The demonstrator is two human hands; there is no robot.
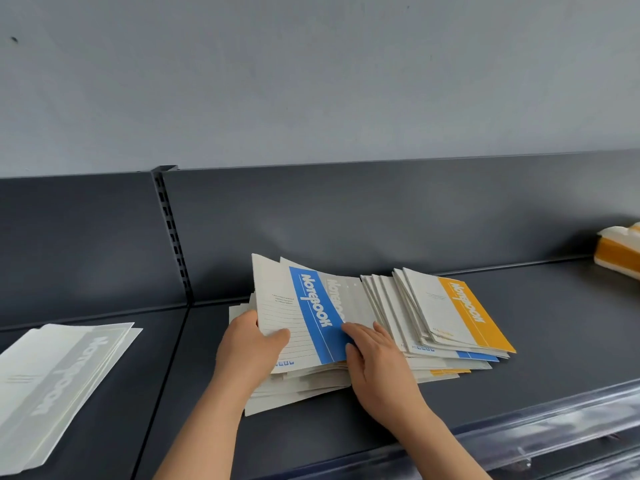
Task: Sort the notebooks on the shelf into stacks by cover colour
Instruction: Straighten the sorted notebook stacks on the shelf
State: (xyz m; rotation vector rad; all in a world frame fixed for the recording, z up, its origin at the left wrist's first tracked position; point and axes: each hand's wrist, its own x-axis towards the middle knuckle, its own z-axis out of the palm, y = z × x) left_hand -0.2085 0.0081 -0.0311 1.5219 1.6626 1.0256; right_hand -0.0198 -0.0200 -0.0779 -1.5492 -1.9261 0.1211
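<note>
A: Where's the blue notebook [311, 317]?

B: On top of the mixed pile [391, 306], mid-shelf [554, 341]. The left hand [254, 344] pinches its left edge, thumb on the cover. The right hand [377, 362] lies flat on it, fingers straight.

A: How to lift it cleanly?

B: I'd peel only that one, press the pile down, and keep it apart from the grey stack [59, 375].

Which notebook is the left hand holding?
The blue-striped notebook, its edge gripped by the left hand; the orange-striped notebook lies untouched.
</note>
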